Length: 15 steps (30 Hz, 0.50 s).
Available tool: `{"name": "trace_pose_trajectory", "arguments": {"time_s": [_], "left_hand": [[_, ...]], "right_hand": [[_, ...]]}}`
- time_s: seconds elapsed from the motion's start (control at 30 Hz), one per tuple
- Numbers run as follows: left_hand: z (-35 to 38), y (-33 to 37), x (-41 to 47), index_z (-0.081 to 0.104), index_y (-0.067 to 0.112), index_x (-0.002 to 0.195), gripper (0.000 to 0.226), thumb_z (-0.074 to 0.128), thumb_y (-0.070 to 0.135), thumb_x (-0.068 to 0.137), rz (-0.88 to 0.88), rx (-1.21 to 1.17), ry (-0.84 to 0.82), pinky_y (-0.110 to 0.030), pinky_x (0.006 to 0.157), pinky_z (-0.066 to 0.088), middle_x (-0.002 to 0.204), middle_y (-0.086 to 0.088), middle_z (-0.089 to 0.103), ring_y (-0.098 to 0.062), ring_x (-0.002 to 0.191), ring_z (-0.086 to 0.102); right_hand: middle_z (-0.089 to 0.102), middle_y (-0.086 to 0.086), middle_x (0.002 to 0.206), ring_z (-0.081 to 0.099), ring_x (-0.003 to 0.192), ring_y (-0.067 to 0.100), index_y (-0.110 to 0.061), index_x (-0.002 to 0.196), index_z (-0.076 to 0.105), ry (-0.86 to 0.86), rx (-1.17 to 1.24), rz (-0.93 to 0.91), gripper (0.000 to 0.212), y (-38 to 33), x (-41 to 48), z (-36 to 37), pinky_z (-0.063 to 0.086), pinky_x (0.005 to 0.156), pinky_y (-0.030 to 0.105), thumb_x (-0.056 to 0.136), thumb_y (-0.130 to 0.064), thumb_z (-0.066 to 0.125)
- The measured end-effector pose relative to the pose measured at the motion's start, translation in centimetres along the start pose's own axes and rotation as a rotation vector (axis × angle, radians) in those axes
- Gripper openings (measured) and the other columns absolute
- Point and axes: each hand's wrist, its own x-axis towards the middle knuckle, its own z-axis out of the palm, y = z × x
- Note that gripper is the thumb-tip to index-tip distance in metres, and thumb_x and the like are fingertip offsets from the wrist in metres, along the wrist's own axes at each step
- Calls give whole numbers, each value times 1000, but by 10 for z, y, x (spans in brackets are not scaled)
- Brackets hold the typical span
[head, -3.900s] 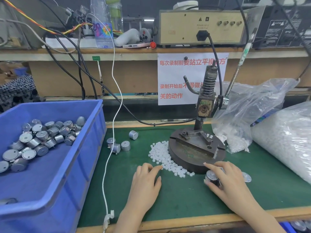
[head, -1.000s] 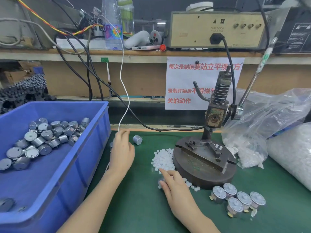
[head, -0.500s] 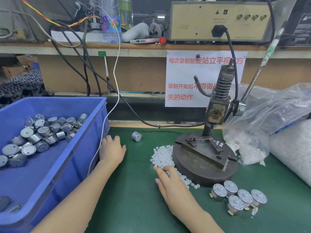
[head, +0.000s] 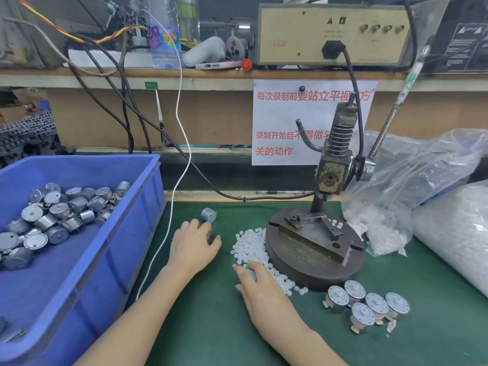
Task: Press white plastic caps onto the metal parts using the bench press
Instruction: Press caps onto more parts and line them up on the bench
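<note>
white plastic caps sit in a loose pile on the green table, touching the left edge of the bench press base. a few more lie on the base itself near the fixture plate.

right hand is at the near edge of the pile, fingers curled round a small grey metal part, mostly hidden by the fingers.

left hand is on the table between the blue bin and the cap pile, thumb and fingers pinching another metal part, only a sliver showing. lone metal part lies on its side just beyond the fingertips, apart from them.

press ram is up, off the fixture. press lever angles up to the right.

five metal parts stand clustered, flat face up, on the table right in front of the press base. can't tell if they're capped.

bin holds a heap of metal parts at its far left end.

open clear bag with more caps slumps just right of the press, and a bigger full bag sits further right.

white cable runs down from the shelf past the bin's right wall.
</note>
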Motion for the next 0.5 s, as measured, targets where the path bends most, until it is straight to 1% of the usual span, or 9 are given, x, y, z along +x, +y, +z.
{"name": "trace_pose_trajectory", "arguments": {"time_s": [0.07, 0.13, 0.2, 0.23, 0.27, 0.3, 0.37, 0.43, 0.5], "left_hand": [[-1, 1, 7, 56, 15, 104, 32, 43, 42, 91, -55, -31, 51, -32, 80, 35, 97, -3, 51, -24, 95, 45], [-2, 3, 16, 49, 14, 119, 34, 45, 35, 92, -97, -153, 46, -32, 86, 36, 115, -9, 49, -26, 103, 42], [-1, 6, 27, 34, 17, 139, 49, 45, 30, 93, -108, -263, -92, -36, 95, 35, 138, -9, 35, -29, 120, 35], [-1, 8, 32, 26, 21, 144, 55, 45, 30, 93, -112, -274, -177, -38, 99, 34, 146, -8, 26, -29, 128, 29], [0, 9, 37, 20, 24, 146, 58, 44, 31, 94, -116, -261, -249, -39, 102, 32, 150, -6, 19, -29, 132, 25], [1, 10, 41, 20, 25, 146, 58, 44, 32, 94, -115, -239, -301, -38, 103, 32, 151, -6, 18, -29, 132, 26], [2, 9, 47, 32, 20, 141, 50, 46, 29, 93, -112, -235, -322, -36, 99, 36, 142, -9, 27, -29, 123, 38], [-1, 8, 48, 46, 15, 127, 34, 48, 20, 93, -128, -284, -257, -34, 90, 41, 127, -11, 38, -30, 109, 48], [-5, 7, 43, 52, 11, 113, 21, 47, 13, 93, -120, -320, -215, -35, 88, 42, 117, -13, 45, -31, 102, 50]], "right_hand": [[23, 1, 142, 42, 115, 20, -24, 145, 19, 13, 8, 10, 44, 0, 1, 1, 37, 89, 28, 102, -31, 23], [25, 2, 141, 43, 112, 21, -21, 146, 19, 28, 21, 13, 45, 1, 1, 3, 37, 89, 29, 102, -31, 23], [25, 0, 140, 44, 110, 21, -21, 146, 19, 42, 26, 11, 45, 2, 1, 5, 37, 88, 28, 102, -31, 23], [25, -1, 140, 44, 109, 20, -21, 146, 18, 48, 36, 12, 45, 3, 1, 6, 37, 88, 27, 102, -31, 22], [26, -2, 139, 44, 109, 19, -22, 146, 19, 57, 54, 10, 45, 3, 0, 7, 37, 88, 26, 102, -31, 23], [27, -2, 139, 44, 110, 18, -21, 146, 20, 64, 72, 8, 46, 4, 0, 7, 37, 89, 26, 102, -31, 23], [28, -2, 138, 44, 111, 17, -21, 146, 21, 73, 90, 2, 46, 5, 0, 8, 36, 90, 25, 102, -31, 24], [29, -3, 137, 45, 110, 17, -21, 146, 22, 90, 100, -1, 46, 5, 0, 8, 36, 89, 24, 102, -31, 25], [30, -3, 135, 47, 106, 17, -22, 146, 23, 105, 136, 7, 45, 5, -1, 8, 38, 87, 24, 102, -32, 25]]}}
